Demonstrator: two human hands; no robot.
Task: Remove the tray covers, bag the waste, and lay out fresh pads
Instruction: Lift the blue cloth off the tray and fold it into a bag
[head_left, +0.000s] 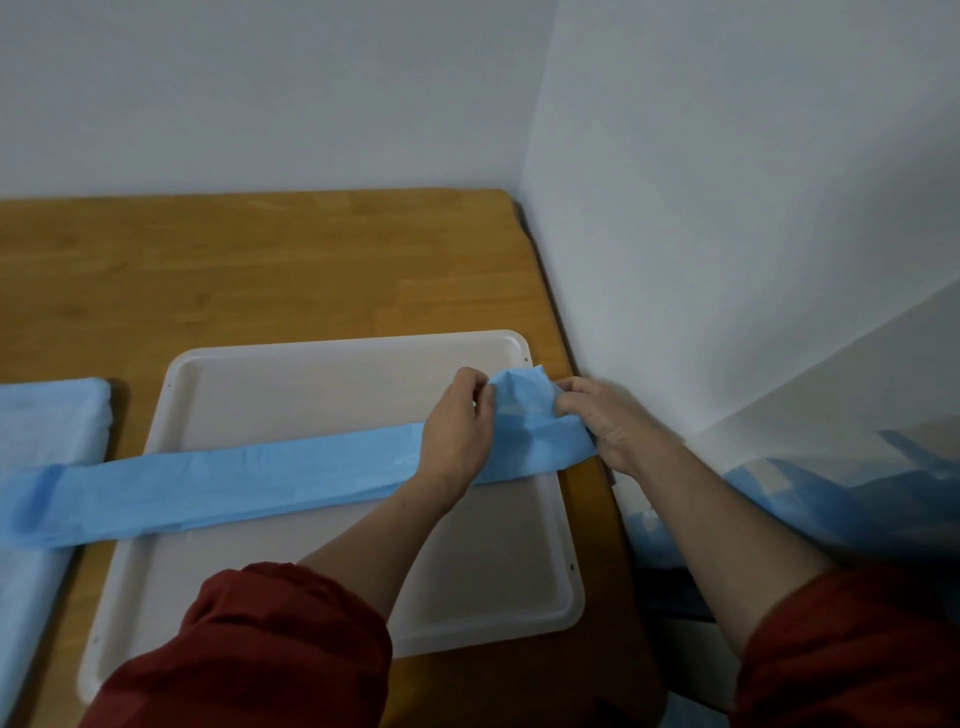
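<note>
Opening a fresh pad over the bare tray

The worktop (260, 270) carries the white tray (311, 374), uncovered; the folded blue pad (234, 483) lies across it as a long band, its long axis running left to right, from past the tray's left rim to its far right corner; both grips sit at that right end, the left grip (457, 421) pinching an upper layer, the right grip (608, 421) pinching the tip just beside it; next, I judge, the layers part across the band.

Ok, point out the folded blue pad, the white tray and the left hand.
folded blue pad (234, 483), head view, mid-strip
white tray (311, 395), head view, bare far floor
left hand (457, 431), head view, back of hand
</note>
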